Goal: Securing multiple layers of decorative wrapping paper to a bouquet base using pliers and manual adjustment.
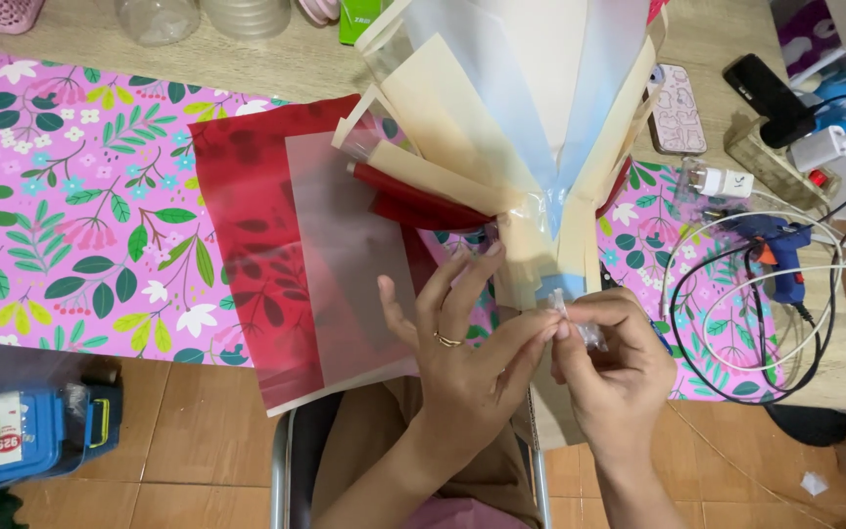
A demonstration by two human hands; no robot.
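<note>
A: What are the hands doing at this moment?

B: Both meet at about 5 o'clock from the centre of the view. The left hand (462,338) has its thumb and forefinger pinched on a small piece of clear tape (572,318), with the other fingers spread. The right hand (614,358) is closed around the same piece from the other side, fingertips pressed together on it.

A: And where is the wrapping?

B: The bouquet wrap (511,108), with cream, pale blue and white sheets fanning out toward 12 o'clock, narrows to a gathered neck (539,245) just above the hands. A red sheet (247,225) and a frosted translucent sheet (345,245) lie flat at 9 o'clock from the neck, on the floral-patterned surface (70,196).

A: How far along does it look?

B: I'd judge the layers are already stacked and gathered, so the shaping seems done. The neck looks not yet fully bound, since the tape is in the fingers rather than on the wrap. The flat red and frosted sheets appear unused so far.

A: Anything else nearby?

B: A blue glue gun (780,250) with tangled cables sits at 3 o'clock, and a phone (676,108) lies at 2 o'clock.
</note>
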